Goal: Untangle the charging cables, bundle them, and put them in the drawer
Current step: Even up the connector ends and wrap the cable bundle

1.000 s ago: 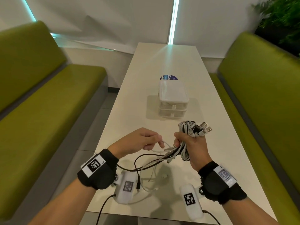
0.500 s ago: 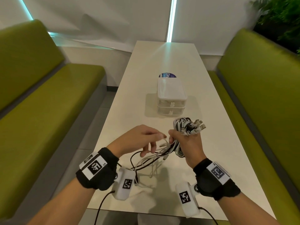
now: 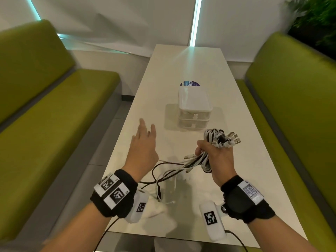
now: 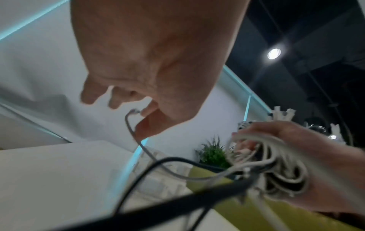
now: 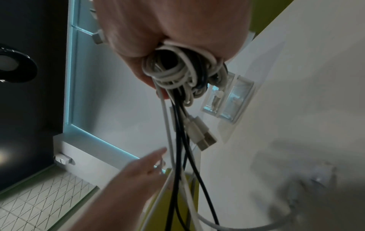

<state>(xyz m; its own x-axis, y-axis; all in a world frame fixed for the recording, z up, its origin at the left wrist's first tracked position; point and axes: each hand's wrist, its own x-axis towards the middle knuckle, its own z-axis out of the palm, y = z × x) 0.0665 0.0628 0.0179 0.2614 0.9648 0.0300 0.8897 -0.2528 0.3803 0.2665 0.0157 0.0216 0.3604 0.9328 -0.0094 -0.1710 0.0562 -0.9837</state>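
My right hand (image 3: 219, 161) grips a coiled bundle of white and black charging cables (image 3: 217, 138) above the table, USB plugs (image 3: 234, 140) sticking out past the fist. In the right wrist view the coils (image 5: 173, 70) fill the fist and loose strands hang down. My left hand (image 3: 144, 140) is raised to the left of the bundle with its long fingers stretched out. In the left wrist view the end of a thin white cable (image 4: 130, 125) sits pinched between thumb and a fingertip. Loose cable tails (image 3: 163, 179) trail onto the table. The small white drawer box (image 3: 194, 110) stands beyond, drawers closed.
The long white table (image 3: 181, 66) runs away from me between two green benches (image 3: 45, 124) (image 3: 291, 106). A blue round label (image 3: 190, 83) lies behind the drawer box. A plant (image 3: 316, 24) stands at the back right.
My left hand has left the bundle and swung up and to the left, its fingers spreading, drawing a thin white cable out. The right hand keeps its grip on the coil.
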